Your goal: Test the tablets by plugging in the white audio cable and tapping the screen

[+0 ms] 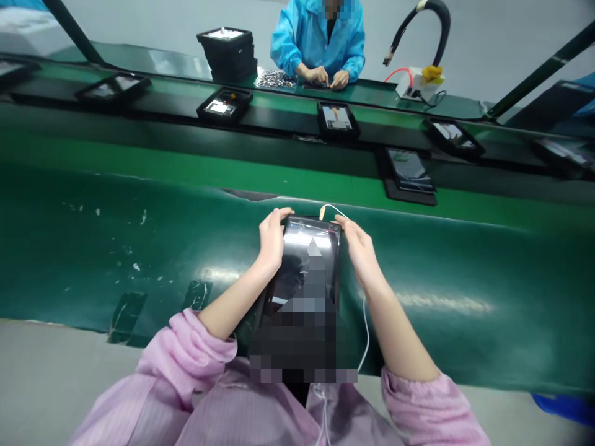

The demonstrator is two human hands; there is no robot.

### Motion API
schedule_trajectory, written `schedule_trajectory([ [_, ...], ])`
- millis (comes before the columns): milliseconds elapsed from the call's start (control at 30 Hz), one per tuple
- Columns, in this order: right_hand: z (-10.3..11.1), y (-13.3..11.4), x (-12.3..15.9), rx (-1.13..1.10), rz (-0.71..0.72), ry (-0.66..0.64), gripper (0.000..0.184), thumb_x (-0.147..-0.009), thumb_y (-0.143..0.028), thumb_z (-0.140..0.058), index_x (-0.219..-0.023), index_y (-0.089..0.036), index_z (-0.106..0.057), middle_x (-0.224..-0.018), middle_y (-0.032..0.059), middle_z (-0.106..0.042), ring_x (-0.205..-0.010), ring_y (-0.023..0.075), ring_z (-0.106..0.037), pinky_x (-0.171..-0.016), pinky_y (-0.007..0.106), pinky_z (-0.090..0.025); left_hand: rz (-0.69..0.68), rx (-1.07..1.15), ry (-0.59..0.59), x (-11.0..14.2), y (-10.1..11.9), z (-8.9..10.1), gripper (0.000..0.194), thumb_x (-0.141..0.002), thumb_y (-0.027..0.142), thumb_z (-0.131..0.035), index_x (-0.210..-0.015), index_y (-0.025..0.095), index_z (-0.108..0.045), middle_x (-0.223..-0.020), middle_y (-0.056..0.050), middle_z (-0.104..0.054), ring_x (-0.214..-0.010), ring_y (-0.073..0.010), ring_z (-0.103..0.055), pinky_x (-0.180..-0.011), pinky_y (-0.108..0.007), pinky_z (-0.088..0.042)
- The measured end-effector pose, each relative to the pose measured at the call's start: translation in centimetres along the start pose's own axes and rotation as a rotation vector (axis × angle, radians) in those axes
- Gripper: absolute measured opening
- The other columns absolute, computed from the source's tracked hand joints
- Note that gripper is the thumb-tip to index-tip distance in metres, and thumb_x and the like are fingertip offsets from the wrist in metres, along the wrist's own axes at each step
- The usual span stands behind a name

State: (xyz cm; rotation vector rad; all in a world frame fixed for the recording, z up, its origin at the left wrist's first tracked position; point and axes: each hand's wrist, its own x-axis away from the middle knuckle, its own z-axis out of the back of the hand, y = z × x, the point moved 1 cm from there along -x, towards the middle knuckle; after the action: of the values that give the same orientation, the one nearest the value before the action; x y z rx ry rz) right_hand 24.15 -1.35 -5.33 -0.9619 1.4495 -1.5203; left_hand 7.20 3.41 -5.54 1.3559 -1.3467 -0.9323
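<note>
A black glossy tablet (310, 260) lies lengthwise on the green mat (116, 248) in front of me, its lower part blurred out. My left hand (272, 235) grips its far left corner, fingers curled over the top edge. My right hand (357, 244) holds the far right edge, fingers closed near a small tan plug with a white cable (367, 334) that runs from the tablet's top edge down past my right forearm. My sleeves are pink.
Beyond the mat runs a dark conveyor (279, 124) carrying several black trays with tablets (338, 119). Across it a person in a blue coat (320, 37) works with both hands beside a stack of black trays (229, 52). A black hose (425, 21) arches at right.
</note>
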Motion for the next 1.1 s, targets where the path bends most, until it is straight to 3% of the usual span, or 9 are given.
schedule_trajectory([
  [133, 0.4, 1.8, -0.1, -0.06, -0.018, -0.048, 0.07, -0.078, -0.079, -0.057, -0.12, -0.023, -0.066, -0.126, 0.0082, -0.066, -0.126, 0.0269, -0.054, -0.115, 0.049, -0.029, -0.101, -0.021, 0.06, -0.2, -0.7, -0.4, 0.028, -0.097, 0.035, -0.043, -0.098, 0.018, -0.065, -0.118, -0.01, -0.067, -0.115, -0.022, -0.062, -0.094, -0.033, -0.049],
  [267, 0.3, 2.0, 0.0, -0.063, -0.067, -0.078, 0.067, -0.081, -0.075, -0.058, -0.121, -0.023, -0.065, -0.137, 0.0081, -0.058, -0.135, 0.0249, -0.046, -0.119, 0.047, -0.023, -0.192, -0.068, 0.08, -0.2, 0.3, 0.1, 0.028, -0.1, 0.035, -0.04, -0.109, 0.02, -0.061, -0.126, -0.009, -0.062, -0.119, -0.021, -0.059, -0.102, -0.033, -0.045],
  [367, 1.1, 0.2, 3.0, -0.03, -0.073, -0.068, 0.05, -0.079, -0.057, -0.074, -0.117, -0.025, -0.068, -0.138, 0.0049, -0.058, -0.135, 0.0254, -0.045, -0.119, 0.047, -0.026, -0.367, -0.203, 0.069, 0.1, 1.4, 2.0, 0.026, -0.1, 0.037, -0.045, -0.114, 0.021, -0.06, -0.128, -0.007, -0.06, -0.129, -0.0215, -0.051, -0.112, -0.034, -0.035],
  [433, 2.5, -1.6, 6.4, 0.015, -0.019, -0.118, 0.042, -0.081, -0.046, -0.076, -0.118, -0.027, -0.068, -0.133, 0.0032, -0.061, -0.13, 0.0246, -0.051, -0.113, 0.044, -0.037, -0.445, -0.344, 0.015, 0.7, 1.7, 3.8, 0.029, -0.096, 0.04, -0.053, -0.117, 0.021, -0.059, -0.129, -0.007, -0.06, -0.133, -0.0243, -0.047, -0.115, -0.037, -0.031],
  [533, 5.2, -3.2, 12.3, 0.145, 0.089, -0.35, 0.017, -0.092, -0.031, -0.064, -0.105, -0.028, -0.074, -0.106, 0.0031, -0.073, -0.096, 0.0187, -0.07, -0.085, 0.03, -0.058, -0.356, -0.515, -0.121, 2.9, 0.7, 6.1, 0.044, -0.088, 0.038, -0.064, -0.127, 0.021, -0.053, -0.139, -0.01, -0.054, -0.138, -0.0285, -0.042, -0.118, -0.042, -0.028],
  [633, 6.8, -2.4, 17.6, 0.246, 0.073, -0.644, 0.014, -0.093, -0.025, -0.061, -0.094, -0.027, -0.076, -0.087, 0.0028, -0.074, -0.072, 0.0173, -0.071, -0.063, 0.025, -0.06, -0.196, -0.647, -0.299, 5.9, -0.5, 7.3, 0.06, -0.086, 0.038, -0.065, -0.139, 0.022, -0.042, -0.152, -0.013, -0.041, -0.145, -0.0314, -0.032, -0.121, -0.049, -0.019],
  [733, 6.5, -0.5, 21.3, 0.377, -0.019, -0.698, 0.017, -0.094, -0.026, -0.063, -0.107, -0.027, -0.074, -0.103, 0.006, -0.073, -0.088, 0.0205, -0.072, -0.074, 0.027, -0.061, -0.128, -0.746, -0.463, 8.1, -1.0, 7.6, 0.072, -0.087, 0.045, -0.064, -0.147, 0.026, -0.029, -0.163, -0.012, -0.02, -0.151, -0.0315, -0.013, -0.122, -0.055, -0.009],
  [833, 5.2, 1.4, 23.4, 0.419, -0.049, -0.81, 0.023, -0.099, -0.028, -0.055, -0.115, -0.025, -0.07, -0.113, 0.0077, -0.071, -0.099, 0.0193, -0.07, -0.087, 0.026, -0.058, -0.139, -0.815, -0.517, 8.9, -1.1, 7.6, 0.083, -0.086, 0.049, -0.064, -0.151, 0.026, -0.018, -0.165, -0.012, -0.006, -0.152, -0.0303, -0.001, -0.122, -0.056, -0.006],
  [1100, 5.1, 4.7, 24.2, 0.574, 0.111, -0.809, 0.037, -0.104, -0.019, -0.034, -0.107, -0.017, -0.071, -0.102, 0.0106, -0.072, -0.096, 0.0196, -0.072, -0.084, 0.026, -0.06, -0.24, -0.89, -0.413, 8.8, -1.6, 7.4, 0.08, -0.088, 0.05, -0.063, -0.15, 0.027, -0.019, -0.162, -0.013, -0.022, -0.149, -0.032, -0.02, -0.12, -0.054, -0.02],
])
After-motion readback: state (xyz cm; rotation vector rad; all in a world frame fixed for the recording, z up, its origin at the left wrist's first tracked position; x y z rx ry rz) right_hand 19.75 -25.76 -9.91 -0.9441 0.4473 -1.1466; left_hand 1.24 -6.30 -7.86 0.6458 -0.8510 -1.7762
